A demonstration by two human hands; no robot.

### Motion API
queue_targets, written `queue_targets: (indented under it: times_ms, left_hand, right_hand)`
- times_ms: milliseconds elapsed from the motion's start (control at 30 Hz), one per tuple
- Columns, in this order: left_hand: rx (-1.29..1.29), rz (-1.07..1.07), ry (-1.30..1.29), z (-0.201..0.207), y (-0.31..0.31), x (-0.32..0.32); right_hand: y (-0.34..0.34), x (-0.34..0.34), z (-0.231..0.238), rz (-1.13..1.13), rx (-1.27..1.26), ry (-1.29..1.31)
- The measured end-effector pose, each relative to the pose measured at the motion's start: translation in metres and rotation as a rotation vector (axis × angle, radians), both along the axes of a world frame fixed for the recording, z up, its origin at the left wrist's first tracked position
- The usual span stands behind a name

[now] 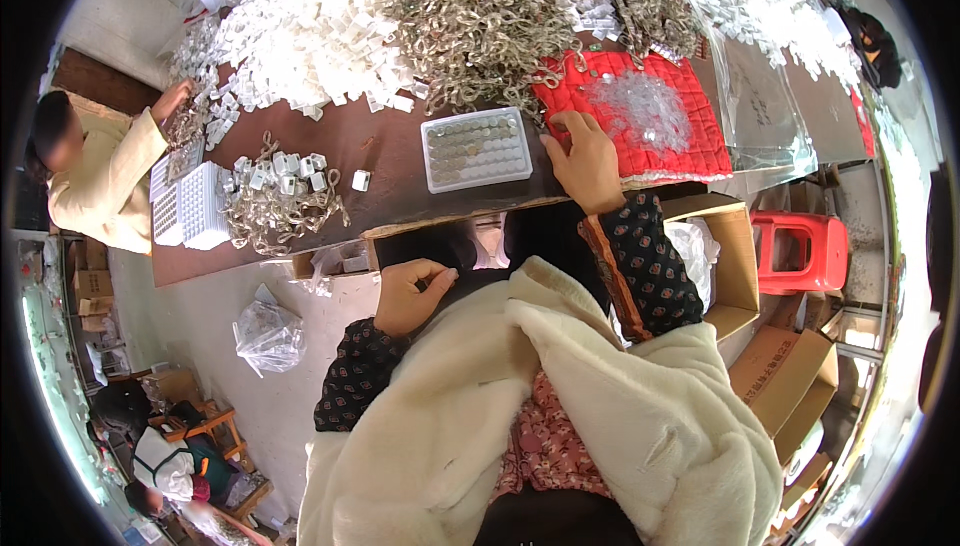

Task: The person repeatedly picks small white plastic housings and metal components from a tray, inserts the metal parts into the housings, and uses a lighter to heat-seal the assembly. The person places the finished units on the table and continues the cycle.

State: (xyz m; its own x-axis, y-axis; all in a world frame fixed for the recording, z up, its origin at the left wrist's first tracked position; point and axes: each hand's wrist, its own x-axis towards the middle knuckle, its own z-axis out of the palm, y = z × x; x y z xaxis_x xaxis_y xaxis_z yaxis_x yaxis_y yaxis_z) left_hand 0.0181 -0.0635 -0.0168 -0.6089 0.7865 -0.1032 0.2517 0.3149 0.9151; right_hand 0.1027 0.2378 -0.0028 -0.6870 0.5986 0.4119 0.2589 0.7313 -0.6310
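My right hand rests at the left edge of a red quilted cloth, thumb and fingers apart. Beside its fingertips lie small dark metal bits, and I see nothing clearly held. Just left of it sits a white plastic tray with rows of small round, greyish pieces. On the cloth is a heap of small clear plastic pieces. My left hand is over my lap below the table edge, its fingers curled in toward the thumb; whatever they may hold is hidden.
A big pile of metal chain-like pieces and white tagged pieces covers the far table. At left are a smaller bundle and stacked white trays, near a co-worker. A red stool and cardboard boxes stand right.
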Motion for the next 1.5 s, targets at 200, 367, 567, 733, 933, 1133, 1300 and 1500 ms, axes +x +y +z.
queue_targets:
  times_ms: [200, 367, 567, 733, 933, 1133, 1300, 1500]
  left_hand:
    - [0.037, 0.021, -0.023, 0.018, 0.0, -0.017]
    - [0.22, 0.07, -0.018, 0.047, 0.024, -0.031]
    - [0.148, 0.323, 0.93, 0.05, 0.05, -0.063]
    - [-0.24, 0.414, 1.176, 0.021, 0.027, -0.093]
    - [0.019, 0.468, 1.107, 0.031, 0.009, -0.119]
    - [-0.185, 0.806, 1.163, 0.041, -0.073, -0.21]
    - [-0.431, 0.733, 0.832, 0.049, -0.085, -0.234]
    - [0.289, 0.449, 0.305, 0.096, 0.013, -0.11]
  right_hand:
    - [0.008, -0.021, -0.008, -0.036, 0.098, -0.175]
    - [0.024, -0.021, 0.012, -0.031, -0.386, -0.005]
    - [0.043, -0.03, 0.042, 0.138, -0.431, 0.273]
    - [0.029, -0.027, 0.052, 0.302, -0.862, 0.483]
    - [0.006, -0.032, 0.063, 0.416, -1.084, 0.625]
    - [-0.019, -0.034, 0.074, 0.408, -1.06, 0.489]
    - [-0.041, -0.042, 0.084, 0.486, -0.949, 0.356]
    - [-0.071, -0.056, 0.102, 0.552, -0.274, 0.246]
